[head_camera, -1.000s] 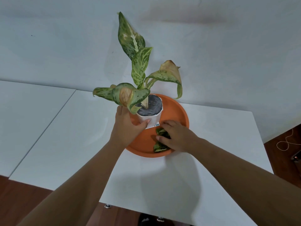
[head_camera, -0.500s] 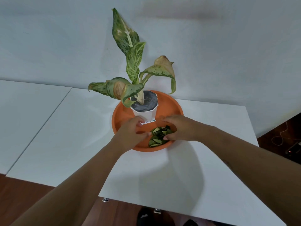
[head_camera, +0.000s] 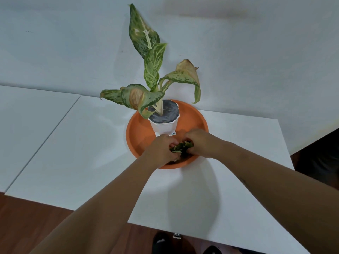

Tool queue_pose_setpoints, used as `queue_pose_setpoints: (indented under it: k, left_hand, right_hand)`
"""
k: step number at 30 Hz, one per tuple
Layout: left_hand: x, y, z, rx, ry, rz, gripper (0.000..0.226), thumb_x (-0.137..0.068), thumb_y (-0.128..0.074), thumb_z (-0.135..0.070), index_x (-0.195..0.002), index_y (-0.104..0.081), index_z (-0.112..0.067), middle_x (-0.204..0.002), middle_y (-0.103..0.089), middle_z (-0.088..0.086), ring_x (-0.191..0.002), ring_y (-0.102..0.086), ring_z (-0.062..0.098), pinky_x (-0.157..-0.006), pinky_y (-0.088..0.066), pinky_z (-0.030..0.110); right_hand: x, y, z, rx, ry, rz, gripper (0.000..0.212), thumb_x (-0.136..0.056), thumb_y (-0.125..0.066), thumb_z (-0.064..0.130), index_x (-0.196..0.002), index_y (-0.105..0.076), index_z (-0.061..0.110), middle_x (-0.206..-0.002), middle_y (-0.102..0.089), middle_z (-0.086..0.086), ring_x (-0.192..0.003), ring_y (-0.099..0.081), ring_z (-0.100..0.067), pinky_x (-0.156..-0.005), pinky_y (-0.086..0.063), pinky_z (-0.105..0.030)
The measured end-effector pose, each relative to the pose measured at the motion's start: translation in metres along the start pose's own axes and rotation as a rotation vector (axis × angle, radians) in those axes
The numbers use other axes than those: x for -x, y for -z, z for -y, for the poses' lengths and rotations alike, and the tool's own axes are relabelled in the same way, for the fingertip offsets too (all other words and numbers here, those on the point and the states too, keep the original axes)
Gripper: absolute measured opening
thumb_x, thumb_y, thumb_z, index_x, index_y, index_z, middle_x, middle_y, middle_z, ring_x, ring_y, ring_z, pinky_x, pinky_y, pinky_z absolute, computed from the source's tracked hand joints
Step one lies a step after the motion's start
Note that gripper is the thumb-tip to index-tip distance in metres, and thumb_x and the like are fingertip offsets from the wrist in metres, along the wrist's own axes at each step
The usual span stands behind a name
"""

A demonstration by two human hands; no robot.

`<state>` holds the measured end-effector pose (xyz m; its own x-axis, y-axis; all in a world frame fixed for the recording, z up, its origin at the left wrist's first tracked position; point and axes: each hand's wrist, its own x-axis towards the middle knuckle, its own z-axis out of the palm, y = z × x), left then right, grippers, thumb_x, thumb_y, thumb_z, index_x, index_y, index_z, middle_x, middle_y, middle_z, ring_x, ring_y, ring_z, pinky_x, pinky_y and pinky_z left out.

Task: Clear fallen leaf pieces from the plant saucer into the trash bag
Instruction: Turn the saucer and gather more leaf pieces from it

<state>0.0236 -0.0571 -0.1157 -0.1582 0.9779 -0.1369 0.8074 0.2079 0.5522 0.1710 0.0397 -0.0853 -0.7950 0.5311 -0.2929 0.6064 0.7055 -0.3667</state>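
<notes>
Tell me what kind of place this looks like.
Probably an indoor room at home or an office: a plain white wall, white tables on a dark wooden floor, and a potted variegated plant in an orange plastic saucer.

Pretty soft, even light, a bit cool and dim overall. The arms throw a big faint shadow on the white table (head_camera: 229, 189) right under them, and the plant (head_camera: 152, 70) leaves a blurry one on the wall (head_camera: 256, 52). No harsh glare. Wide-angle lens bends the table edges. Focus is decent, slightly smeary.
</notes>
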Motion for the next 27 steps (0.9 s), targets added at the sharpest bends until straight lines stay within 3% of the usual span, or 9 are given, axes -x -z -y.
queue_pose_setpoints:
  k: [5, 7, 10, 13, 17, 20, 24, 27]
  left_hand:
    - [0.000, -0.002, 0.002, 0.064, 0.035, -0.073, 0.016, -0.080, -0.074, -0.014, -0.096, -0.074, -0.013, -0.092, -0.071, 0.002, -0.067, -0.053, 0.003, -0.054, -0.036, 0.005]
    - [0.000, -0.002, 0.004, 0.098, 0.063, -0.100, 0.012, -0.081, -0.073, -0.011, -0.093, -0.075, -0.013, -0.086, -0.069, -0.001, -0.070, -0.055, 0.005, -0.056, -0.038, 0.004]
    - [-0.002, 0.004, 0.009, 0.183, 0.120, -0.131, 0.011, -0.081, -0.072, -0.009, -0.091, -0.076, -0.011, -0.078, -0.063, -0.005, -0.069, -0.055, 0.005, -0.059, -0.040, 0.001]
    - [-0.001, 0.011, 0.017, 0.343, 0.200, -0.165, 0.011, -0.080, -0.075, -0.009, -0.088, -0.075, -0.016, -0.074, -0.063, -0.012, -0.072, -0.058, 0.005, -0.062, -0.042, 0.006]
    - [0.001, 0.020, 0.023, 0.629, 0.307, -0.180, 0.017, -0.077, -0.081, -0.013, -0.085, -0.070, -0.024, -0.080, -0.068, -0.009, -0.075, -0.064, 0.005, -0.057, -0.045, 0.004]
    - [0.003, 0.026, 0.025, 0.766, 0.346, -0.175, 0.019, -0.074, -0.083, -0.015, -0.080, -0.069, -0.026, -0.080, -0.071, -0.007, -0.069, -0.066, 0.003, -0.060, -0.047, 0.009]
    - [0.005, 0.027, 0.023, 0.952, 0.389, -0.140, 0.022, -0.074, -0.083, -0.011, -0.092, -0.071, -0.016, -0.087, -0.073, 0.001, -0.074, -0.067, 0.014, -0.075, -0.055, 0.026]
    - [0.002, 0.029, 0.017, 1.128, 0.367, -0.109, 0.018, -0.078, -0.079, -0.003, -0.094, -0.073, -0.006, -0.092, -0.074, 0.007, -0.081, -0.069, 0.016, -0.069, -0.056, 0.022]
  right_hand:
    - [0.000, -0.006, 0.005, -0.037, -0.052, -0.028, 0.004, -0.086, -0.060, 0.007, -0.084, -0.061, 0.010, -0.080, -0.056, -0.006, -0.074, -0.049, -0.019, -0.055, -0.033, -0.021]
    - [0.001, -0.007, 0.004, -0.131, -0.090, -0.054, 0.021, -0.086, -0.060, 0.005, -0.070, -0.055, 0.017, -0.072, -0.054, -0.002, -0.066, -0.049, -0.017, -0.046, -0.031, -0.012]
    - [0.002, -0.003, 0.001, -0.266, -0.153, -0.118, 0.003, -0.085, -0.063, 0.007, -0.083, -0.064, 0.010, -0.079, -0.060, -0.004, -0.070, -0.054, -0.017, -0.049, -0.034, -0.016]
    - [0.003, -0.002, -0.004, -0.429, -0.237, -0.216, 0.008, -0.082, -0.066, 0.009, -0.090, -0.068, 0.011, -0.076, -0.055, 0.005, -0.074, -0.052, -0.016, -0.053, -0.036, -0.019]
    - [0.006, 0.000, -0.003, -0.766, -0.360, -0.307, 0.014, -0.078, -0.070, 0.011, -0.092, -0.069, 0.014, -0.090, -0.060, -0.002, -0.081, -0.055, -0.017, -0.062, -0.041, -0.022]
    - [0.009, 0.000, 0.001, -0.961, -0.417, -0.354, 0.013, -0.077, -0.073, 0.011, -0.090, -0.071, 0.011, -0.086, -0.065, -0.002, -0.078, -0.060, -0.015, -0.071, -0.047, -0.026]
    - [0.016, -0.005, 0.010, -1.250, -0.432, -0.387, 0.011, -0.079, -0.073, 0.004, -0.082, -0.068, 0.013, -0.088, -0.068, -0.007, -0.080, -0.065, -0.017, -0.080, -0.051, -0.031]
    - [0.017, -0.009, 0.016, -1.466, -0.393, -0.407, 0.012, -0.080, -0.071, -0.002, -0.083, -0.066, 0.009, -0.091, -0.068, -0.012, -0.084, -0.067, -0.021, -0.081, -0.055, -0.031]
